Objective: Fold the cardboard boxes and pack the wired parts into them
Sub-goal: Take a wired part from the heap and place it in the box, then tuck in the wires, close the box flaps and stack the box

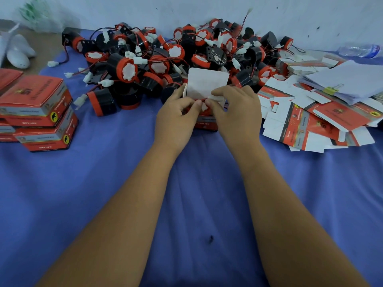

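Note:
A small red cardboard box [207, 121] stands on the blue cloth in the middle, its white lid flap [207, 81] upright. My left hand [176, 114] grips the box's left side, thumb at its opening. My right hand [234, 108] holds the right side and pinches a white side flap. A red and white wired part shows inside the opening between my thumbs, mostly hidden. Behind the box lies a big heap of black and red wired parts [165, 59] with white connectors.
Closed red boxes [37, 112] are stacked at the left. Flat unfolded box blanks [310, 121] lie spread at the right under clipped white papers [348, 79]. A plastic bottle [360, 50] lies far right by the wall. White objects [17, 54] sit far left.

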A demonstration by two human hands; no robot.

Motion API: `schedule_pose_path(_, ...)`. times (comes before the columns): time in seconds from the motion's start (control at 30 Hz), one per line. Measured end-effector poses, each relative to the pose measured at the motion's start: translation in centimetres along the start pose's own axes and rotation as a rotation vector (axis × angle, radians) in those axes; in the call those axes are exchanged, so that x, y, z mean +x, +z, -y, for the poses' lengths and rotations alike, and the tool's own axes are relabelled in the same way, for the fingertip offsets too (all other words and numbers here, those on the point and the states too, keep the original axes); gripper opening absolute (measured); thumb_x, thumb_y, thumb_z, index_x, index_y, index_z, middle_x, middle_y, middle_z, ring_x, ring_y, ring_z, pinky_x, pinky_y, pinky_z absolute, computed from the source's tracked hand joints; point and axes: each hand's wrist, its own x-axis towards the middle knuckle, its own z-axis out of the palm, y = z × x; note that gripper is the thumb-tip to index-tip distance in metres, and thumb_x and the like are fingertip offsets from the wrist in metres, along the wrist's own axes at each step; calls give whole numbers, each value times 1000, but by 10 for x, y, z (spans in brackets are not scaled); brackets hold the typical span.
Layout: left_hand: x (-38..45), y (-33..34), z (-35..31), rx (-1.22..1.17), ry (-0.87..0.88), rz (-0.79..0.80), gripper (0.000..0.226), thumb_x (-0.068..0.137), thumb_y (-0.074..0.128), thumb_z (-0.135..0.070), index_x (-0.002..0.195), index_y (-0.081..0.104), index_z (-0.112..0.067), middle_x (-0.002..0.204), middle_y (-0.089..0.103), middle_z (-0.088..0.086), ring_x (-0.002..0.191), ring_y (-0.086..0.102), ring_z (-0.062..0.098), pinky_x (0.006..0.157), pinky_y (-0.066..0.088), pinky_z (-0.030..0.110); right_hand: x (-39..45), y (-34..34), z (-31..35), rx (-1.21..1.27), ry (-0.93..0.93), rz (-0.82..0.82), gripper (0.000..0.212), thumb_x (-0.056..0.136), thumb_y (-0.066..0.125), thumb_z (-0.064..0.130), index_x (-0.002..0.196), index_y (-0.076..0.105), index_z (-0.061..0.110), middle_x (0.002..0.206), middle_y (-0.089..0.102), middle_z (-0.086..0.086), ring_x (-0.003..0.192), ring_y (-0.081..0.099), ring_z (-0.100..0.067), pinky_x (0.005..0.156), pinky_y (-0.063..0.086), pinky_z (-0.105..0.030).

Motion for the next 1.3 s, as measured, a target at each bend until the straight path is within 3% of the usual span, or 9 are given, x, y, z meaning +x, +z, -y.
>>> schedule_pose_path(0.2,-1,1,-1,-22,18,-21,24,100,56,-26,96,76,-14,138,56,-12,115,56,7,88,49,22,1,1,2,-166,-126,-58,16,85,69,18,95,79,11,91,62,-14,87,52,-38,74,46,-47)
schedule_pose_path(0.37,-3,0,-5,-76,21,-4,15,96,58,-23,87,69,-16,110,57,-19,100,55,-2,79,45,13,2,0,4,-222,-221,-137,11,82,68,5,89,77,5,78,61,-16,74,55,-37,64,49,-45)
schedule_pose_path(0.43,-3,-1,-5,-43,30,10,8,93,60,-19,90,68,-21,112,58,-17,100,54,-1,78,44,10,2,1,5,-241,-236,-138,16,80,69,-1,94,75,5,79,62,-16,74,56,-37,66,49,-43)
schedule_pose_path(0.6,-2,-1,-4,-7,30,-5,23,94,62,-13,112,71,-23,124,58,-14,110,51,0,85,40,5,2,0,7,-262,-250,-124,26,79,68,0,101,75,11,79,61,-12,74,56,-34,67,44,-40)
schedule_pose_path(0.83,-3,-2,-5,15,39,-4,24,94,62,-14,114,70,-23,127,59,-10,116,53,7,92,46,18,2,2,5,-286,-297,-142,31,75,65,-7,100,76,8,76,60,-14,69,57,-33,64,44,-39)
schedule_pose_path(0.97,-3,-1,-4,22,37,7,23,94,64,-17,115,71,-24,131,57,-10,114,51,0,88,42,6,1,2,9,-206,-313,-123,34,77,55,-5,103,74,6,83,66,-14,75,61,-35,71,47,-40)
schedule_pose_path(1.1,-3,0,-4,10,47,8,24,94,66,-20,117,71,-24,133,55,-8,102,51,-16,81,40,0,-2,4,14,-148,-219,11,42,81,48,3,115,71,10,93,68,-12,86,61,-34,88,41,-42)
schedule_pose_path(1.2,-2,0,-3,47,39,17,28,95,64,-19,122,69,-24,137,53,-5,111,51,-2,84,40,2,-2,4,12,-113,-166,132,45,84,44,7,122,68,13,97,64,-11,93,57,-32,95,32,-34)
schedule_pose_path(1.3,-1,0,-2,91,54,54,28,96,62,-18,122,68,-21,140,50,-2,113,48,3,86,38,3,-2,3,12,-122,-182,161,37,86,44,11,110,72,9,93,66,-10,95,57,-31,100,31,-33)
